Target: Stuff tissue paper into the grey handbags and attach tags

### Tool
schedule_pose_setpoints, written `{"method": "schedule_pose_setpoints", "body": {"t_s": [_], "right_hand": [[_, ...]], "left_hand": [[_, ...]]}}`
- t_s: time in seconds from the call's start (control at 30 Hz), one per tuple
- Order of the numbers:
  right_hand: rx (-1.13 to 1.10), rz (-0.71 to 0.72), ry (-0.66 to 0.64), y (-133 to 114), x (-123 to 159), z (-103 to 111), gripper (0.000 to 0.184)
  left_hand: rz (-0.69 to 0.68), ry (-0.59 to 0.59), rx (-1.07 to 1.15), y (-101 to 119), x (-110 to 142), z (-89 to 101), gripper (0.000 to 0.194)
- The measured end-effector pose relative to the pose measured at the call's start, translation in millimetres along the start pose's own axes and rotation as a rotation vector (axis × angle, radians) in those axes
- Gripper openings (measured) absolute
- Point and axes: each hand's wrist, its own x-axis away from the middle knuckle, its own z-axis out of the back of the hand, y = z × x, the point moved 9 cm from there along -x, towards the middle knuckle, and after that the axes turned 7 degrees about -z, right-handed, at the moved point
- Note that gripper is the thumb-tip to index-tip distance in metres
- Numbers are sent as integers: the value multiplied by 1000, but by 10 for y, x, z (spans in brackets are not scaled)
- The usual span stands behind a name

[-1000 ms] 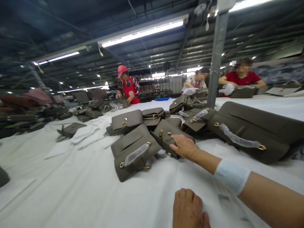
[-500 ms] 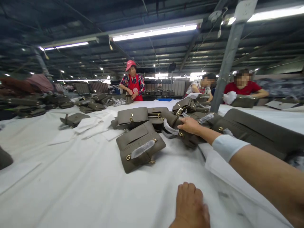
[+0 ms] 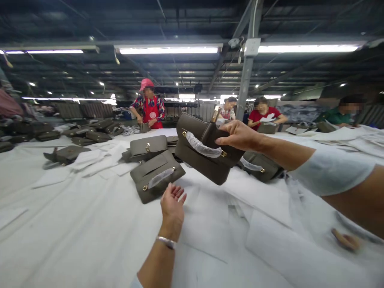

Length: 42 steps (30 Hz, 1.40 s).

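My right hand [image 3: 237,136] is closed on the flap side of an olive-grey handbag [image 3: 195,156], thumb and fingers pinching it near a gold buckle. The bag hangs tilted above the table, its handle [image 3: 204,147] wrapped in clear plastic film. Lower and to the left, my left hand [image 3: 173,202] has its fingers apart and loosely curled, with nothing in it. Just beyond those fingers lies a second handbag [image 3: 153,170], its wrapped handle facing up. Behind that rests another handbag [image 3: 149,147] with a gold clasp. One more handbag [image 3: 261,166] lies partly behind my right forearm.
White sheets [image 3: 270,200] cover the table. Paper pieces [image 3: 90,160] lie at left beside a lone bag [image 3: 67,154]; more bags [image 3: 96,130] are piled farther back. A post [image 3: 246,80] stands ahead. Several people work across the table. A blurred brown shape [image 3: 345,241] shows at lower right.
My right hand has lifted the handbag off the pile and brought it nearer. My left hand has moved forward and left, fingers spreading. The view has turned right.
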Motion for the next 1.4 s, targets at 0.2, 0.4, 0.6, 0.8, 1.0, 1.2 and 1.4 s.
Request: {"method": "schedule_pose_setpoints", "body": {"t_s": [0.2, 0.4, 0.6, 0.8, 1.0, 1.2, 1.4], "right_hand": [[-227, -393, 21, 181, 546, -273, 11], [-536, -590, 52, 305, 1108, -757, 18], [-559, -560, -435, 154, 1592, -1478, 11], [316, -104, -335, 507, 1667, -848, 17], [842, -379, -249, 1782, 2717, -277, 65], [836, -556, -136, 2546, 3100, -129, 96], [705, -549, -144, 2730, 2967, -118, 63]], "left_hand": [[-202, -103, 54, 720, 568, -17, 42], [-367, -528, -364, 1166, 1429, -141, 77], [-331, -403, -491, 933, 1356, -27, 47], [-205, -24, -47, 874, 868, 395, 29], [-161, 81, 59, 1160, 524, 922, 21], [130, -81, -218, 872, 403, 890, 25], [245, -218, -371, 685, 542, 525, 20]]}}
